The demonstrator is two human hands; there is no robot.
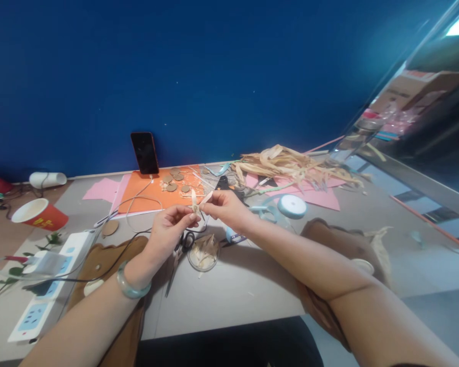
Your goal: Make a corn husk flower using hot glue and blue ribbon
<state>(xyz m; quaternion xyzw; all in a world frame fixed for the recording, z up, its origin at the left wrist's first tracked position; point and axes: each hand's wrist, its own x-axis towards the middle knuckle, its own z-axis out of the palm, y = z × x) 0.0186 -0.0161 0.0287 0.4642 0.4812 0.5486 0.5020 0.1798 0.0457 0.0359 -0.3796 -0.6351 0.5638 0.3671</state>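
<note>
Pinching left hand (173,224): fingertips closed on a small, cream, pointed husk-like piece (194,200), upright between both hands;
Right hand (224,207): fingertips together on a pale narrow strip (206,198) beside it;
Round clear dish (194,266): below both hands

Matte grey tabletop (260,293), cluttered. Left side: long white power strip (59,283) with light-blue socket panels, red paper cup (48,216) with a white inside, one flat brown round disc (110,228). Back: bright orange paper sheet (133,196), pale pink paper piece (102,189) beside it; tangled heap of straw-coloured dried husk strips (279,162) to the right. Nearer the front edge — black-handled metal scissors (184,242) just beside a round clear shallow dish (211,268). White-faced round spool of light-blue ribbon (292,206) — right of the dish.
</note>
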